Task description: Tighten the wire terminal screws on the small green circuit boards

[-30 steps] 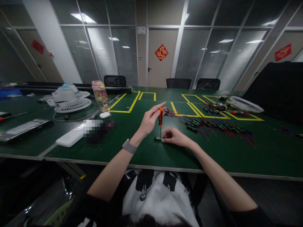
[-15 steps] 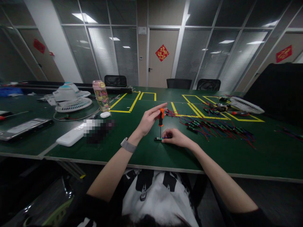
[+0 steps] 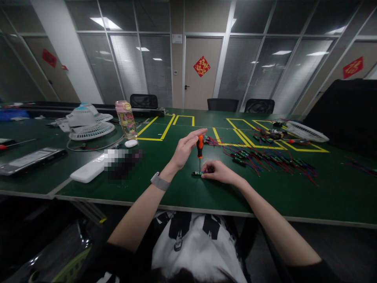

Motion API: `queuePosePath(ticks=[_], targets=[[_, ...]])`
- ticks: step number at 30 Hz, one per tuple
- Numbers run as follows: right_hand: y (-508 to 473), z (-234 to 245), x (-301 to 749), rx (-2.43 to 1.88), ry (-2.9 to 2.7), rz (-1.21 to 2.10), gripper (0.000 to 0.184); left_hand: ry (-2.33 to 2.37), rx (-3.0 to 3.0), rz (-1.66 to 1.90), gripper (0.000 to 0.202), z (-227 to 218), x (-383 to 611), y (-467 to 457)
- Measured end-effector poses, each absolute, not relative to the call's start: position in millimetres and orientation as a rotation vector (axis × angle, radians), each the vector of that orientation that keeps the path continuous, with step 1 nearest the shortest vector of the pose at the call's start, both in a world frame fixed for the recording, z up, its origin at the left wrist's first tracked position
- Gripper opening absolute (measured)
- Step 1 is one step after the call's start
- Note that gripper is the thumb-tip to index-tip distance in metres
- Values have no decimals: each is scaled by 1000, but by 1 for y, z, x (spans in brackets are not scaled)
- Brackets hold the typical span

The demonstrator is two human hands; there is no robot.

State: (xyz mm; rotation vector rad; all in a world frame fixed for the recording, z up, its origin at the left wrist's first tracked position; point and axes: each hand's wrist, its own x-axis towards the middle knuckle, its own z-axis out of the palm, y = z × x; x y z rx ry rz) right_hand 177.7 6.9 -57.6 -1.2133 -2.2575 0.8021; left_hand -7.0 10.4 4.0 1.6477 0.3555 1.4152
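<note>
An orange-and-black screwdriver (image 3: 200,146) stands upright, its tip down on a small green circuit board (image 3: 196,173). My left hand (image 3: 187,147) has its fingers around the top of the handle, the index finger stretched out over it. Low on the table, my right hand (image 3: 217,171) pinches the right end of the board between thumb and fingers. Dark wiring shows within the right hand's grip. The screw or spot under the screwdriver tip is too small to make out.
Several wired circuit boards (image 3: 277,157) lie to the right, near a white fan part (image 3: 306,131). To the left are a white power bank-like block (image 3: 88,168), a pink-lidded bottle (image 3: 126,120) and white fans (image 3: 91,129). Yellow tape (image 3: 150,138) marks the green table.
The screwdriver handle has turned slightly, so more orange faces me. Both hands and the circuit board stay in nearly the same place.
</note>
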Motion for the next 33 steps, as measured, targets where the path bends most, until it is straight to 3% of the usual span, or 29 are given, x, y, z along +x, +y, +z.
queuePosePath(ticks=[3, 10, 17, 26, 33], targets=[[7, -58, 177, -1221, -2259, 798, 18, 297, 1522, 1315, 35, 3, -6, 11], [6, -57, 178, -1230, -2258, 785, 17, 710, 1845, 1614, 27, 4, -7, 11], [6, -57, 178, -1223, -2248, 804, 17, 261, 1437, 1239, 34, 3, -5, 11], [5, -55, 177, -1229, -2253, 798, 18, 648, 1838, 1623, 20, 4, -6, 10], [6, -58, 178, -1199, -2254, 809, 18, 353, 1582, 1358, 32, 3, -4, 10]])
